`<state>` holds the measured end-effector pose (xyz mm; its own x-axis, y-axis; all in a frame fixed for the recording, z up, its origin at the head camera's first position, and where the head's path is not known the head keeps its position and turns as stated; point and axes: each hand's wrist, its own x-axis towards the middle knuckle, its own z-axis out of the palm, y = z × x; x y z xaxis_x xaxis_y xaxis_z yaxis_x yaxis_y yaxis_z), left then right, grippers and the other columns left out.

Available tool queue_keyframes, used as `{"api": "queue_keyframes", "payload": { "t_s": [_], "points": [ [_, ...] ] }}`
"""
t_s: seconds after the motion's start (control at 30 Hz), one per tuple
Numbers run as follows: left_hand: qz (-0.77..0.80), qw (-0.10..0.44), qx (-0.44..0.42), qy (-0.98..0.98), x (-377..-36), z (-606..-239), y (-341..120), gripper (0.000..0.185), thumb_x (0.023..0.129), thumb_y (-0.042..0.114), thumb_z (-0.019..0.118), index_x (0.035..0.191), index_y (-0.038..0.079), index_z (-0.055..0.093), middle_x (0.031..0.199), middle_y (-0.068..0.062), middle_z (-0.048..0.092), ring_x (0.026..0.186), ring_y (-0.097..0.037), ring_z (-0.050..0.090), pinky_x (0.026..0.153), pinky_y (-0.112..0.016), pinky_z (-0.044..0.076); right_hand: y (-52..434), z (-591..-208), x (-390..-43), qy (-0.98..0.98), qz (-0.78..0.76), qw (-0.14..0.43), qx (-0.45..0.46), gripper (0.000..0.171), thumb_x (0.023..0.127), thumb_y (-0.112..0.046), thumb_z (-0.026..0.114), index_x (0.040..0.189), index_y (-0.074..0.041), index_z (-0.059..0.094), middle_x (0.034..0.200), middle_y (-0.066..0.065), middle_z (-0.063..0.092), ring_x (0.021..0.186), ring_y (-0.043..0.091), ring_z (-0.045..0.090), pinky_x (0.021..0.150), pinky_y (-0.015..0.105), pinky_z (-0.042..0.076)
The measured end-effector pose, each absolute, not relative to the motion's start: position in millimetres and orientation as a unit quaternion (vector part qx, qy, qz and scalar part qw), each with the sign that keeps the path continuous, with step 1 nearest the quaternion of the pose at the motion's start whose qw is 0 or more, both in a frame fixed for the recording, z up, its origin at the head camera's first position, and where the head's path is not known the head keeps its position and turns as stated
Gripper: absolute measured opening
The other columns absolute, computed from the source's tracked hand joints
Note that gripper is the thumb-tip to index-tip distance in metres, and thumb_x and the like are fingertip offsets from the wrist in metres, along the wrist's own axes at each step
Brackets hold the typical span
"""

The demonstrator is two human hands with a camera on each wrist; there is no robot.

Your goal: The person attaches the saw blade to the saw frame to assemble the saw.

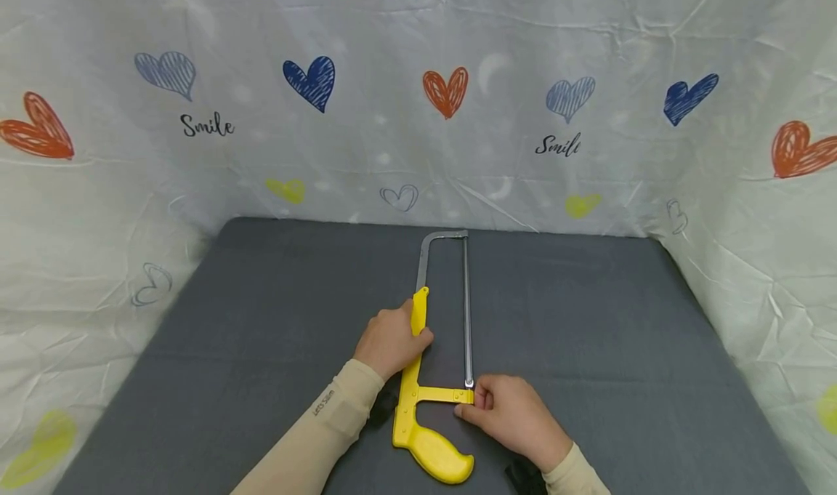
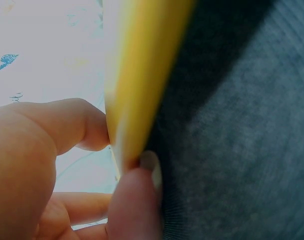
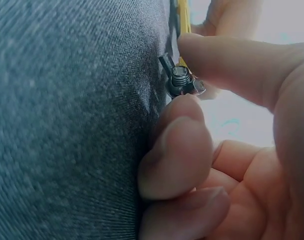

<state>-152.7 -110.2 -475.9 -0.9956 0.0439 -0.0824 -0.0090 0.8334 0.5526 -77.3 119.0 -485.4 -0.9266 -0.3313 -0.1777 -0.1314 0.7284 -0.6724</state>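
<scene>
The left hand (image 1: 390,342) pinched the yellow bar of the saw (image 1: 410,386), with the thumb on one side and the fingers on the other side. The right hand (image 1: 513,415) was at the lower end of the blade (image 1: 467,306), its fingers bent, and it pinched the small wing nut (image 3: 180,77) between thumb and fingertip. The saw was at the middle of the counter (image 1: 261,320), between the two hands; whether it touched the cloth along its whole length, I could not tell. Its yellow handle (image 1: 438,455) pointed to the person, and its grey metal arm (image 1: 423,262) reached the far edge and bent toward the blade. Both arms wore beige sleeves (image 1: 301,437), the left one with small letters. Dark grey cloth covered the counter. Behind it and at both sides hung a whitish sheet (image 1: 392,15), printed with hearts in red, blue and yellow, and twice with the word "Smile".
</scene>
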Motion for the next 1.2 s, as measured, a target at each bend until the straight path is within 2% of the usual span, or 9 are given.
{"api": "queue_keyframes", "payload": {
  "t_s": [0.33,0.9,1.2],
  "points": [
    [0.285,0.052,0.004,0.957,-151.0,-476.9,-110.8,0.074,0.097,0.029,0.069,0.160,-0.004,0.048,0.068,-0.006,0.060,0.051,-0.016,0.057,0.053,-0.027,0.053,119.1,-486.0,-75.9,0.916,-0.349,0.161,-0.119,0.041,0.086,-0.049,0.088,0.072,-0.024,0.059,0.059,-0.011,0.043,0.051,0.009,0.041,0.050,0.024,0.030],
    [0.281,0.046,0.006,0.959,-151.8,-473.6,-109.6,0.073,0.097,0.029,0.069,0.159,-0.004,0.049,0.070,-0.007,0.059,0.051,-0.016,0.056,0.053,-0.026,0.052,118.1,-484.6,-76.9,0.918,-0.354,0.145,-0.108,0.043,0.085,-0.055,0.087,0.070,-0.024,0.062,0.057,-0.010,0.045,0.048,0.009,0.041,0.047,0.025,0.030],
    [0.281,0.046,0.008,0.959,-151.8,-473.8,-110.2,0.073,0.097,0.029,0.070,0.158,-0.004,0.049,0.071,-0.007,0.060,0.052,-0.016,0.057,0.053,-0.026,0.053,118.2,-486.0,-76.5,0.920,-0.350,0.128,-0.123,0.044,0.086,-0.052,0.088,0.069,-0.024,0.060,0.056,-0.011,0.043,0.047,0.007,0.039,0.046,0.024,0.028]
  ]
}}
